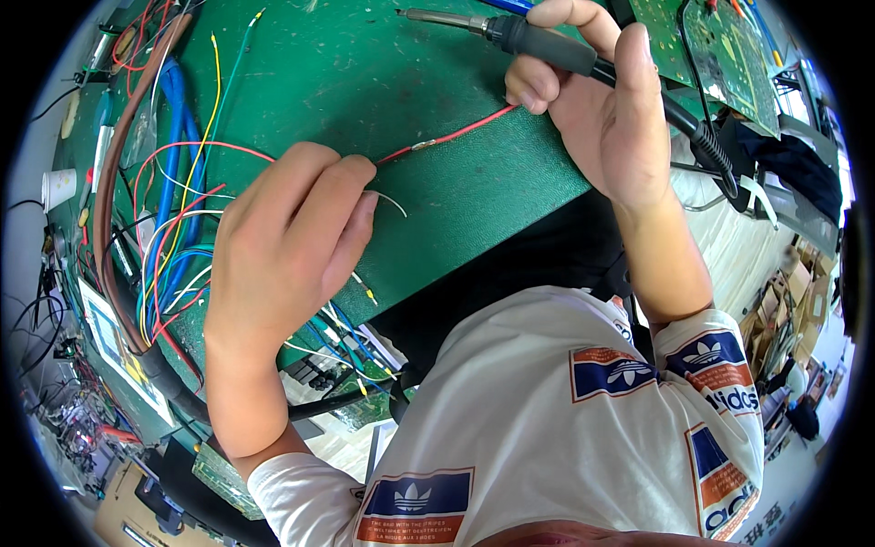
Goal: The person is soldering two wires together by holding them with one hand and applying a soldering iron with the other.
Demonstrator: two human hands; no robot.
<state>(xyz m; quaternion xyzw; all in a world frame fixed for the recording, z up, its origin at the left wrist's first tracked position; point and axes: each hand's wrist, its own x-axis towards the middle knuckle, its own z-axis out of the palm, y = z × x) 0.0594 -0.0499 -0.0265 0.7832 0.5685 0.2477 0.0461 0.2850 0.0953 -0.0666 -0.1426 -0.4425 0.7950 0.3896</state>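
Observation:
My left hand [287, 223] is closed on a red wire [469, 129] over the green mat [447, 214]. The wire runs on toward my right hand [615, 123], reaching the curled fingertips. Midway along this stretch is a short bare, silvery spliced joint [423, 144]. A soldering iron [551, 47] with a dark grip rests across my right hand, held by the fingers, its metal tip pointing left, clear of the joint. A thin white wire [394, 202] sticks out past my left fingertips. My left fingers partly hide the red wire.
A thick brown cable [111, 196], blue cables [170, 155] and several coloured wires lie at the left. Loose wire ends hang by the mat's front edge below my left hand. Circuit boards [729, 64] lie at the far right; a white cup [59, 189] stands far left.

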